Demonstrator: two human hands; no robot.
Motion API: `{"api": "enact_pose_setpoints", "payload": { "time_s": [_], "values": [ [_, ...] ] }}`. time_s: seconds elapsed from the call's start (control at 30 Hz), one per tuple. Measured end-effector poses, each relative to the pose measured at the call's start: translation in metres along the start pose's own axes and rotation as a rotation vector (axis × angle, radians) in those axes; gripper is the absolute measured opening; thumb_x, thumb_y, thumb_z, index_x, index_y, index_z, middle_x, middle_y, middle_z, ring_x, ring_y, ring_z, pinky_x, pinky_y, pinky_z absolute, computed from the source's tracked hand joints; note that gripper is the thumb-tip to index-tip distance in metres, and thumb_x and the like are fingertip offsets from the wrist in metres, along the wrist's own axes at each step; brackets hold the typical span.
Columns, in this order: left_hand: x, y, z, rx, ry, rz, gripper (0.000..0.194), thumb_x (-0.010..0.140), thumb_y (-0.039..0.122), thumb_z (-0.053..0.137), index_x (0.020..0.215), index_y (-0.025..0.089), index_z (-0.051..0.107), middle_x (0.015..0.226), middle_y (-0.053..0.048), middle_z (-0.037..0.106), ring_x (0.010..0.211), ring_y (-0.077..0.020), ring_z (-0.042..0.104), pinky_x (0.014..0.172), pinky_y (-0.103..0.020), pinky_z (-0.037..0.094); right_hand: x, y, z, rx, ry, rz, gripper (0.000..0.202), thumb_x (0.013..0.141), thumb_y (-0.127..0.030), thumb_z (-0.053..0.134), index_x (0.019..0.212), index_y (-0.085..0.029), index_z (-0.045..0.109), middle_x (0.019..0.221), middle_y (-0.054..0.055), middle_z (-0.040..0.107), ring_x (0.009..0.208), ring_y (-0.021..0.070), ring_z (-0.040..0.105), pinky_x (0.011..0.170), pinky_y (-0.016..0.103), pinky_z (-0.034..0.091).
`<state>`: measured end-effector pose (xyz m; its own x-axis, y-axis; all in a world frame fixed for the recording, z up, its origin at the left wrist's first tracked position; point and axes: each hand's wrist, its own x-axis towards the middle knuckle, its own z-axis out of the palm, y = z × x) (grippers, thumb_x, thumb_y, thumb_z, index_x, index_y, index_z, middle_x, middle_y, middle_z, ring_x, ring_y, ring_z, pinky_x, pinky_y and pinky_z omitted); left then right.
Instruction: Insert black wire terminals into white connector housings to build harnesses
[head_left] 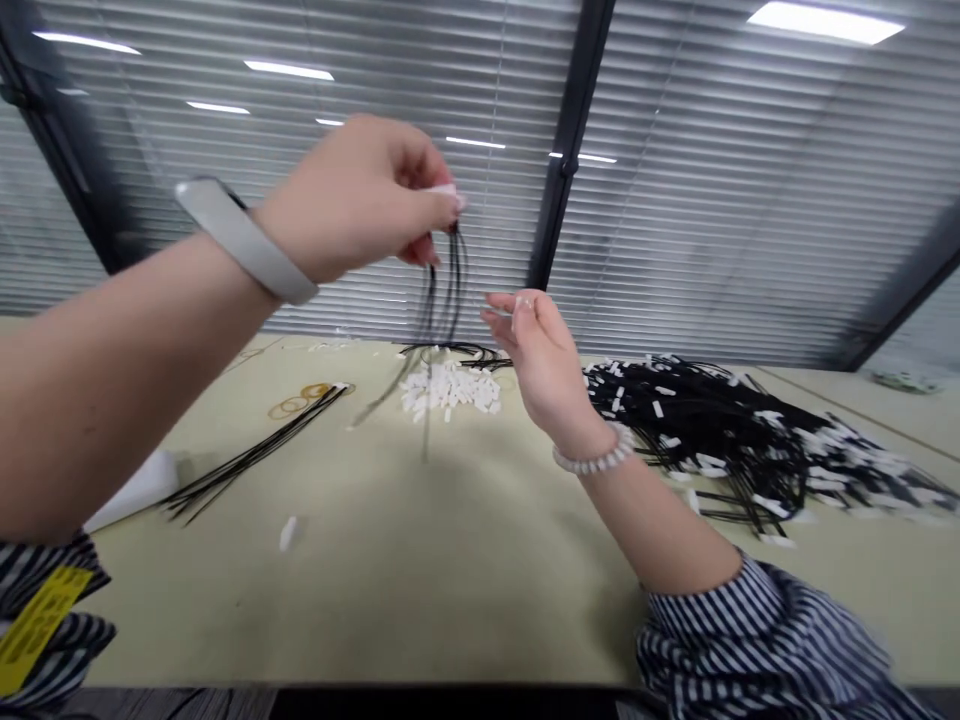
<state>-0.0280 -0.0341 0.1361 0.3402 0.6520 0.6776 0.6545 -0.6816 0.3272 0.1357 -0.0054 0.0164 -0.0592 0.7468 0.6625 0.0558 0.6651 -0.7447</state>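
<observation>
Head view: left hand (360, 200) raised, thumb and fingers pinched on white end of thin black cord bundle (455, 265); cords dangle blurred above pale yellow-green tabletop (420, 580). Right hand (544, 360) apart from left, lower, fingers loosely spread near cords. Behind: small white plastic pieces (450, 388), piled. Large black cord heap with white tips (697, 420) at right. Tan rubber bands (289, 407) at left, beside second black cord bundle (259, 450).
</observation>
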Motion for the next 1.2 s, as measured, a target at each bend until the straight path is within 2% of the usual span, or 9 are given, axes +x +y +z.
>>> {"api": "enact_pose_setpoints", "payload": {
  "time_s": [0.13,0.27,0.43,0.53,0.63,0.8,0.9,1.0,1.2],
  "values": [
    [-0.013,0.023,0.024,-0.259,-0.065,-0.083,0.023,0.079,0.025,0.052,0.091,0.007,0.058,0.063,0.003,0.058,0.064,-0.0159,0.066,0.061,-0.029,0.047,-0.028,-0.018,-0.016,-0.038,-0.045,0.055,0.024,0.093,-0.043,0.029,0.086,-0.021,0.038,0.09,0.0,0.053,0.072,0.0072,0.053,0.065,0.023,0.044],
    [-0.048,0.016,0.05,-0.482,-0.204,-0.291,0.02,0.076,0.024,0.058,0.093,0.012,0.057,0.065,0.002,0.061,0.052,-0.01,0.061,0.052,-0.023,0.047,-0.041,-0.01,-0.046,-0.129,-0.197,0.198,0.027,0.088,-0.041,0.044,0.075,-0.018,0.047,0.063,-0.003,0.047,0.056,0.007,0.042,0.054,0.022,0.034],
    [-0.12,-0.012,0.101,-0.945,-0.436,-0.836,0.023,0.075,0.029,0.063,0.09,0.015,0.052,0.077,-0.001,0.062,0.061,-0.0089,0.06,0.06,-0.023,0.048,-0.051,0.0,-0.073,-0.109,-0.298,0.358,0.016,0.076,-0.027,0.063,0.068,-0.014,0.059,0.075,0.001,0.056,0.07,0.0081,0.046,0.064,0.022,0.037],
    [-0.154,-0.02,0.125,-1.016,-0.473,-0.974,0.019,0.078,0.026,0.058,0.092,0.015,0.05,0.082,-0.002,0.061,0.065,-0.0095,0.059,0.064,-0.025,0.047,-0.062,0.001,-0.068,0.027,-0.346,0.499,0.019,0.078,-0.033,0.061,0.078,-0.014,0.061,0.077,0.001,0.058,0.06,0.0052,0.045,0.056,0.021,0.038],
    [-0.17,-0.023,0.135,-1.068,-0.46,-0.994,0.017,0.082,0.026,0.053,0.095,0.015,0.049,0.081,0.0,0.059,0.064,-0.0085,0.058,0.062,-0.024,0.045,-0.07,0.004,-0.052,0.179,-0.42,0.625,0.021,0.079,-0.036,0.06,0.088,-0.016,0.06,0.082,0.002,0.062,0.058,0.0045,0.05,0.055,0.021,0.042],
    [-0.176,-0.029,0.131,-1.072,-0.476,-0.977,0.018,0.084,0.031,0.051,0.091,0.015,0.05,0.086,-0.002,0.061,0.069,-0.011,0.061,0.065,-0.026,0.048,-0.071,0.015,-0.027,0.479,-0.451,0.8,0.02,0.076,-0.025,0.066,0.094,-0.018,0.064,0.1,0.004,0.064,0.078,0.0071,0.062,0.071,0.021,0.05],
    [-0.179,-0.034,0.129,-1.037,-0.481,-0.96,0.02,0.083,0.032,0.052,0.093,0.015,0.052,0.086,-0.002,0.06,0.07,-0.0115,0.062,0.067,-0.026,0.05,-0.068,0.024,-0.016,0.491,-0.471,0.867,0.021,0.074,-0.024,0.067,0.093,-0.016,0.068,0.094,0.004,0.067,0.081,0.0081,0.062,0.078,0.022,0.051],
    [-0.181,-0.039,0.13,-0.982,-0.446,-0.941,0.019,0.082,0.032,0.054,0.093,0.016,0.054,0.08,0.0,0.06,0.069,-0.0111,0.063,0.065,-0.024,0.05,-0.065,0.03,-0.008,0.383,-0.493,0.816,0.017,0.069,-0.021,0.07,0.086,-0.017,0.07,0.083,0.001,0.068,0.074,0.0056,0.061,0.073,0.018,0.051],
    [-0.183,-0.041,0.134,-0.949,-0.41,-0.964,0.012,0.08,0.025,0.054,0.089,0.017,0.057,0.068,0.002,0.062,0.059,-0.0095,0.061,0.056,-0.02,0.049,-0.056,0.031,-0.005,0.055,-0.564,0.553,0.017,0.067,-0.015,0.069,0.085,-0.017,0.069,0.079,0.0,0.069,0.067,0.0071,0.063,0.053,0.015,0.049]
  ]
}}
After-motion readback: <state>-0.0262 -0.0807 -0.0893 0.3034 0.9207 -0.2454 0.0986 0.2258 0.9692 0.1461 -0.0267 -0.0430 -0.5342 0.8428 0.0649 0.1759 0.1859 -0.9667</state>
